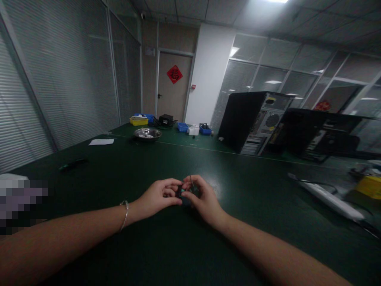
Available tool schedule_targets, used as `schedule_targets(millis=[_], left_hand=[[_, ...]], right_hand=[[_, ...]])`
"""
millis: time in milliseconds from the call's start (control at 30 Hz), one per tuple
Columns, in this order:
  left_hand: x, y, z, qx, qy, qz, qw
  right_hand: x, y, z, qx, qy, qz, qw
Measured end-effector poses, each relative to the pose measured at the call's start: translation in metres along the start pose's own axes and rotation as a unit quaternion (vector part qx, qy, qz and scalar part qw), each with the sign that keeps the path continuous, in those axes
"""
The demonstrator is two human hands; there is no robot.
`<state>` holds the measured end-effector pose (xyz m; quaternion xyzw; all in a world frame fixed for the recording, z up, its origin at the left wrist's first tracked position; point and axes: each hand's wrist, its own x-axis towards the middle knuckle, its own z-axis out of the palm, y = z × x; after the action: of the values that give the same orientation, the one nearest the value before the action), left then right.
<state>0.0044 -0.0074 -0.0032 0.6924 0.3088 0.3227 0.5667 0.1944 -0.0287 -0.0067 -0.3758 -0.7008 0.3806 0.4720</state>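
Above the dark green table top (143, 238), my left hand (160, 194) and my right hand (205, 198) meet fingertip to fingertip. Between them is a small dark part (180, 192) with a teal patch, pinched by both. A thin wire or rod (191, 181) sticks up by my right fingers; I cannot tell whether it belongs to that part. Fingers hide most of the part, so its kind does not show. On my left wrist is a silvery bracelet (125, 214).
A metal bowl (147, 135) with small bits inside, white paper (101, 142) and a dark slender tool (73, 164) lie to the left. Small blue trays (182, 127) stand at the back. Rightward are a black computer tower (244, 119) and a white power strip (330, 198).
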Motion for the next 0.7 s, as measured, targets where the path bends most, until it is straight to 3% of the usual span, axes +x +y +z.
schedule_targets(millis=[267,533,700], left_hand=[[-0.0015,0.0003,0.0020,0.033,0.015,0.004,0.999],[-0.0044,0.0070,0.0012,0.007,-0.014,-0.003,1.000],[-0.0007,0.0016,-0.0014,-0.011,0.025,0.022,0.999]], right_hand=[[0.0007,-0.0008,0.0009,-0.003,-0.007,0.025,1.000],[0.0005,-0.0030,-0.0006,-0.016,-0.002,0.013,1.000],[-0.0006,-0.0044,-0.0017,-0.051,0.013,0.001,0.999]])
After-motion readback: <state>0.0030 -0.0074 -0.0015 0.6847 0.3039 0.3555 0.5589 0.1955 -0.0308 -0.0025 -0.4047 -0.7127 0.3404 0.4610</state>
